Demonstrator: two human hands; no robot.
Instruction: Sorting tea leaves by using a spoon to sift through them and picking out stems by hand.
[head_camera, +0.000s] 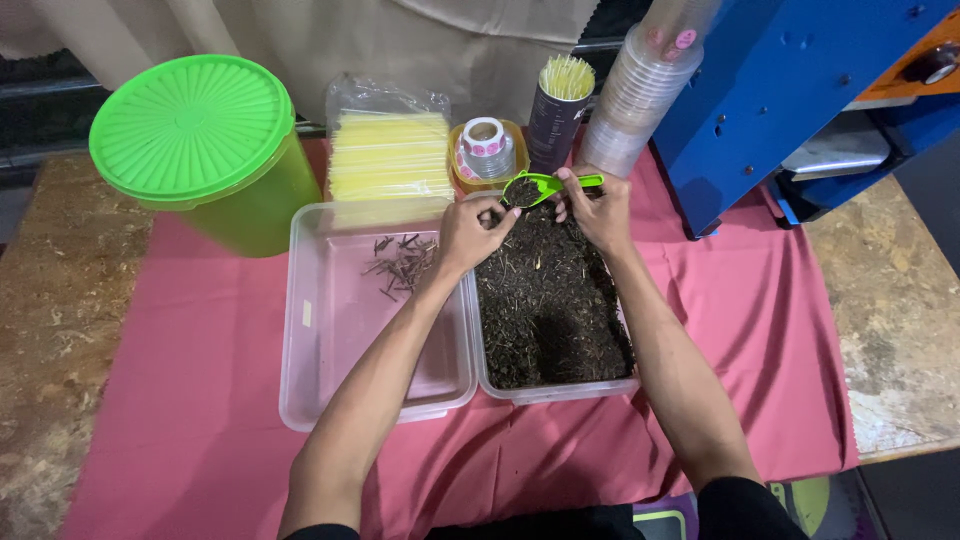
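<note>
Drink stall or small beverage shop prep counter.
Beyond the hands: stacked clear plastic cups (630, 100), bagged yellow straws (390, 155), sticker roll (485, 140); blue cup-sealing machine (790, 90) to their right; pink cloth (190, 400) over worn wooden table (60, 300).

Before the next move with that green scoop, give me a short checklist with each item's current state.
1. Right hand grips the green scoop by its handle: ok.
2. Scoop sits above the tray of dark loose material, so spills fall back in: ok.
3. Left hand at the scoop's bowl, fingers by its contents: ok; whether it pinches anything: cannot tell.
4. Clear lid beside the tray lies flat, with a small pile of twigs on it: ok.
5. How full the scoop is: cannot tell.
6. Green-lidded tub closed: ok.
</note>
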